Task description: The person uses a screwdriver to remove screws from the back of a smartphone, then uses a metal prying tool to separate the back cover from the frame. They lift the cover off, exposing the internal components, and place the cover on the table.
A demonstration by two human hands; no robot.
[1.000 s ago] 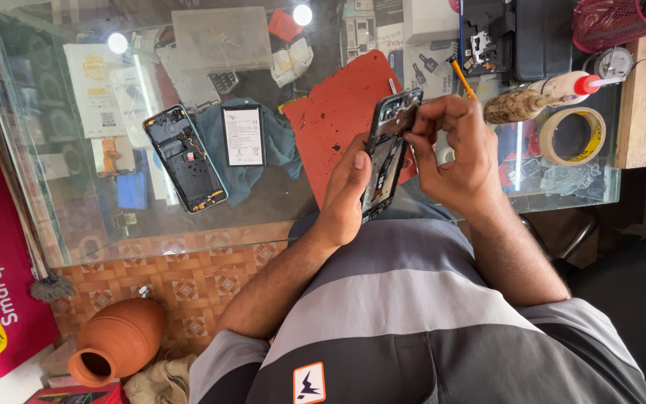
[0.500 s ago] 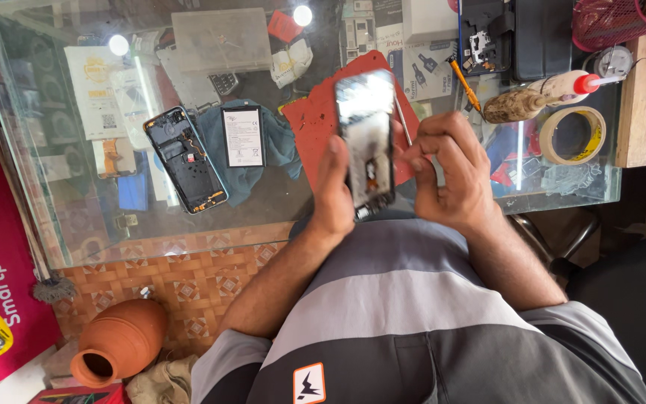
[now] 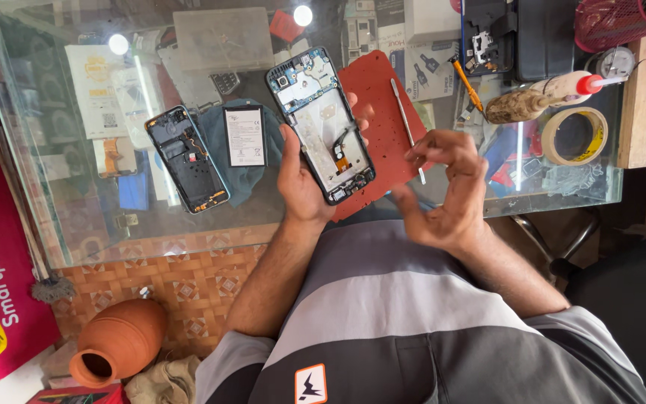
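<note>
opened phone (image 3: 321, 123) | L hand (image 3: 302, 176) fingers clamped on it | R hand (image 3: 443, 191) fingers apart, empty

The glass desk top (image 3: 76, 217) is glossy and shows lamp reflections. On it lies a matt red mat (image 3: 383, 97) — it looks like rubber. The opened phone (image 3: 321, 123) has a shiny black plastic frame and bare metal plates inside. The thin tool (image 3: 407, 127) is smooth metal — the clay pot (image 3: 117, 340) looks rough.
</note>
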